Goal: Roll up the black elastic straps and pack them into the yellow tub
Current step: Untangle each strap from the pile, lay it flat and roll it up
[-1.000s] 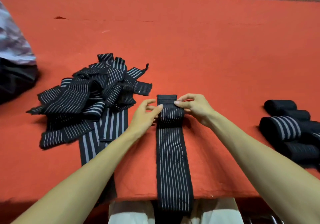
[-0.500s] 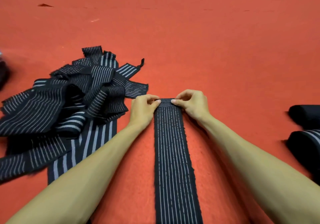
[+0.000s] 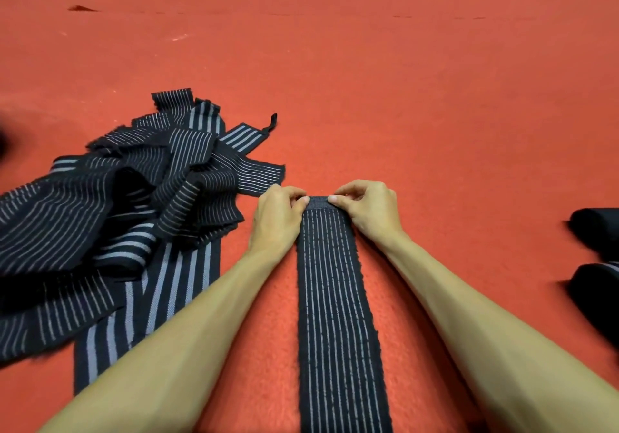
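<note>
A black elastic strap (image 3: pixel 335 298) with thin grey stripes lies flat on the red cloth, running from the bottom edge away from me. Its far end is folded over into a small tight roll. My left hand (image 3: pixel 276 215) pinches the roll's left corner and my right hand (image 3: pixel 366 210) pinches its right corner, fingers curled. A loose heap of unrolled straps (image 3: pixel 117 211) lies to the left of my left hand. Two rolled-up straps (image 3: pixel 596 261) sit at the right edge, partly cut off. The yellow tub is out of view.
The red cloth-covered table (image 3: pixel 368 81) stretches far ahead and to the right. A dark blurred shape (image 3: pixel 2 141) shows at the left edge.
The strap's far flap has been folded down and rolled toward me into a small tight roll. The view has tipped down and moved closer to the table.
</note>
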The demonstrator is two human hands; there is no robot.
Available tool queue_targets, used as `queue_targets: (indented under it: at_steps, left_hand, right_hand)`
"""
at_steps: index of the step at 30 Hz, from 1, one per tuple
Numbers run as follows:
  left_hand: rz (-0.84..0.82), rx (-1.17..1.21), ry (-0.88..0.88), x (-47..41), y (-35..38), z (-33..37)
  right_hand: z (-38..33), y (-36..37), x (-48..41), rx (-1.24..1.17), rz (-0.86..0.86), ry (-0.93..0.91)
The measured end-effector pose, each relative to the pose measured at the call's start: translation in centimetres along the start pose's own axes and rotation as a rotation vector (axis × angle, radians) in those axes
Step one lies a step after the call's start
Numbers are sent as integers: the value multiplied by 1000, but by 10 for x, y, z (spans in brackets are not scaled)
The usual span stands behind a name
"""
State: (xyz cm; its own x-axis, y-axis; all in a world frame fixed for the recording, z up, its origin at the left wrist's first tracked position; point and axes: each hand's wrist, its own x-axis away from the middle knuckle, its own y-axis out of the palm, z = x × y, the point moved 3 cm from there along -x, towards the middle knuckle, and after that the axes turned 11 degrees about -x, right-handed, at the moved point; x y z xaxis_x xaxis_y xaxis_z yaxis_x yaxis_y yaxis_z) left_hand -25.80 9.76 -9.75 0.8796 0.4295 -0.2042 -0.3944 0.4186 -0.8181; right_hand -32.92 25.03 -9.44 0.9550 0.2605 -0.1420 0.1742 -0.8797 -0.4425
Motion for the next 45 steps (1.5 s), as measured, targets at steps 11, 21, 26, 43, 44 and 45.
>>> queue_targets:
  at_steps: [11,21,26,43,44,45]
  left_hand:
    - [-213,275,157,68,-66,38]
    - [-338,160,350,151,-168,98]
    - [-653,731,154,193,-196,123]
    - [-243,294,186,100,-81,86]
    - [-208,307,189,94,-74,82]
    - [-170,325,186,86,-66,77]
  right_hand:
    - [-69,-48,50,143,-223,-145]
    - [-153,-123,151,-42,-709,-44]
    - [-190,-157,184,-291,-801,7]
    - [-79,-89,100,-508,-382,116]
    - [-72,-83,96,-522,-371,124]
    - [-63,-76,90,-533,-352,124]
